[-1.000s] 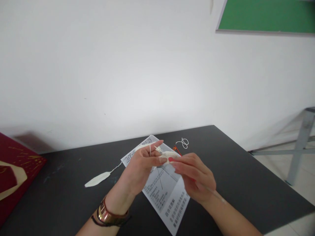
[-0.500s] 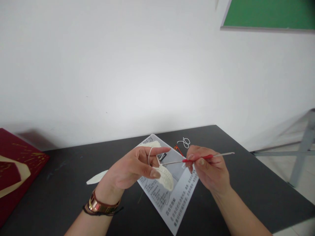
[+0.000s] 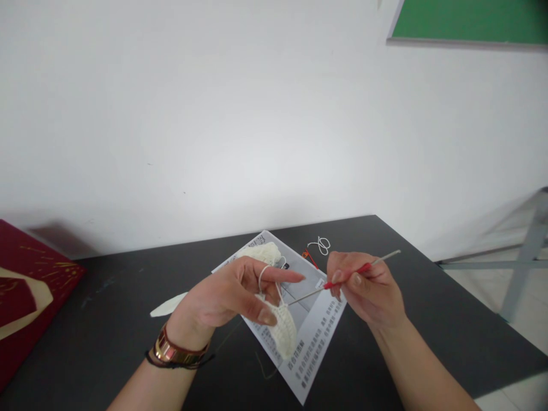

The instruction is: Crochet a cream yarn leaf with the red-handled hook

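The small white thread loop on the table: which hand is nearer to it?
The right hand. It holds the crochet hook just in front of the thread loop, slightly to its right. The left hand, holding the cream crochet piece, is farther off to the loop's left.

Bare forearms, no sleeves; a gold bangle (image 3: 177, 353) and thin dark cord bracelet (image 3: 171, 364) on the left wrist.

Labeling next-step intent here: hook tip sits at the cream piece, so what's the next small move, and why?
Probably catch the yarn looped over the left hand forefinger with the crochet hook in the right hand: its tip already meets the crocheted piece.
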The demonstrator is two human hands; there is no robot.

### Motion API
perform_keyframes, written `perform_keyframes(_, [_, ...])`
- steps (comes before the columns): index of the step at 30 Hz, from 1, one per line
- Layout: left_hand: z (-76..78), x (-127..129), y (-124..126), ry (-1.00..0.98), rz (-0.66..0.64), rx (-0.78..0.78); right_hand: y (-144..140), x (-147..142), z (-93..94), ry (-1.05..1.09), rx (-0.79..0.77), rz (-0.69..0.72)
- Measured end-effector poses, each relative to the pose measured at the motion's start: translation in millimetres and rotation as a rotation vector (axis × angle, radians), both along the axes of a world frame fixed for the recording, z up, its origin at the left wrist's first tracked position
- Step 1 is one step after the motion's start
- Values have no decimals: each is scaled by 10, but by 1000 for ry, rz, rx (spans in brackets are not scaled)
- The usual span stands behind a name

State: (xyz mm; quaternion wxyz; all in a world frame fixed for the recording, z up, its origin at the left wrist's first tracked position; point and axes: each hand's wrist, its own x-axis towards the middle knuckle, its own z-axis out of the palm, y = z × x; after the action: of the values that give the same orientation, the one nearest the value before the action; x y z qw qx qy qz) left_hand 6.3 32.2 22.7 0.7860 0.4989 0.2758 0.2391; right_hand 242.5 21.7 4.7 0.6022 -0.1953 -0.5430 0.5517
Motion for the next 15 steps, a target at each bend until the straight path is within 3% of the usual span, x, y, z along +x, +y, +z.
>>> perform_keyframes(3, [19,-6,-19,66,-3,102,25,-18,-34,60,-153,54])
perform_keyframes(6, [65,-18,-35,147,30,308,46,-51,-63,94,-313,96])
perform_keyframes(8, [80,-30,-37,155,43,368,46,-66,-62,94,-304,74])
perform_keyframes(12, [34,-42,-22,57,17,202,39,-31,-26,50,-97,11])
perform_keyframes(15, [-13,-28,-11,-8,-20,84,55,45,-8,39,-39,-13])
